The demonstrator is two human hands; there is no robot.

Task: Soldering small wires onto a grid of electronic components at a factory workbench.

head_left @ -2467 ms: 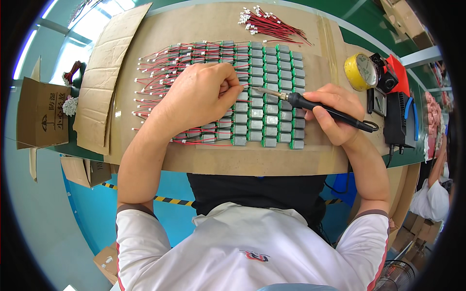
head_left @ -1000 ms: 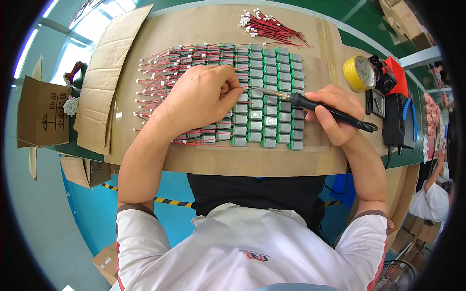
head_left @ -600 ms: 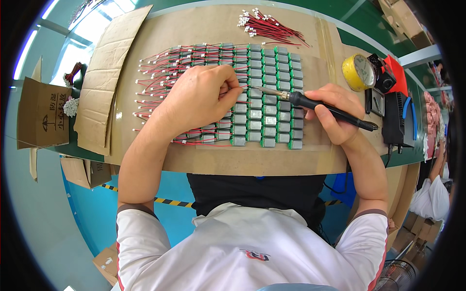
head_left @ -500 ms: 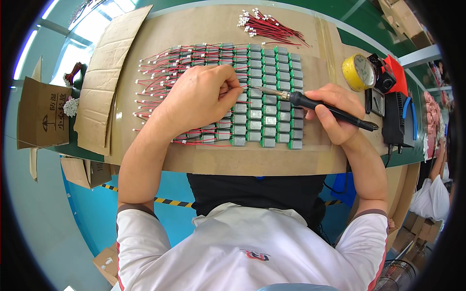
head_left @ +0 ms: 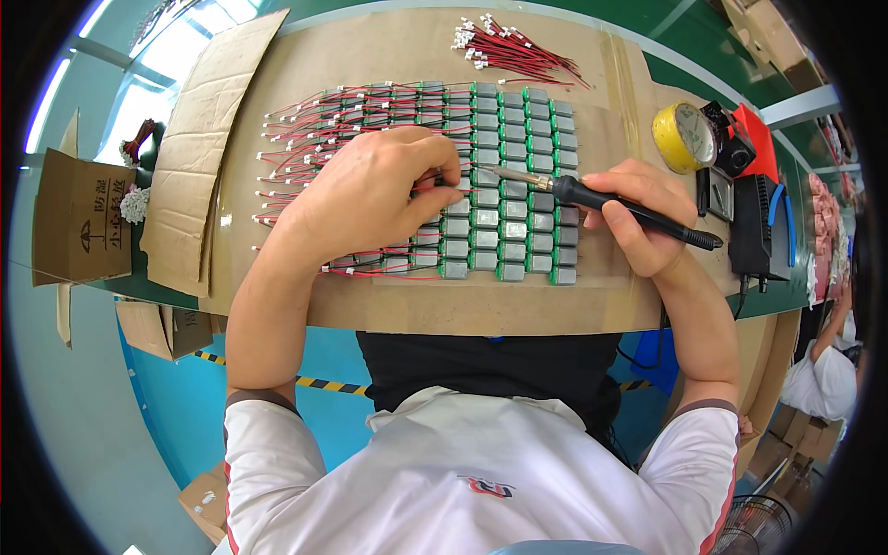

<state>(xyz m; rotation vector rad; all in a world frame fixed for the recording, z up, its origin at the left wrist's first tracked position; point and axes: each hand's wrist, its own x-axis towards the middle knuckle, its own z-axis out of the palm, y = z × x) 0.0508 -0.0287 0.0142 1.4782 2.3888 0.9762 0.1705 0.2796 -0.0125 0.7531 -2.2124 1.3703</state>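
Observation:
My left hand (head_left: pixel 375 185) hovers over rows of small grey blocks with green edges (head_left: pixel 512 210); its thumb and forefinger tips are a little apart, beside the end of a thin red wire. My right hand (head_left: pixel 647 208) grips a soldering iron (head_left: pixel 610 196) with a black handle. The iron's metal tip points left, over the blocks close to my left fingertips. Red and black wires with white plugs (head_left: pixel 296 148) run leftward from the blocks on the left side. Part of the rows is hidden beneath my left hand and forearm.
A bundle of red and black wires (head_left: pixel 518 54) lies at the back. To the right are a yellow tape roll (head_left: pixel 683 137), a black box (head_left: pixel 754 227) and blue-handled pliers (head_left: pixel 782 222). A cardboard flap (head_left: pixel 208 153) stands at the left, beside an open carton (head_left: pixel 83 217).
My left thumb and forefinger, pressed together before, have parted, and the thumb has dropped slightly toward me. The soldering iron has stayed almost in place.

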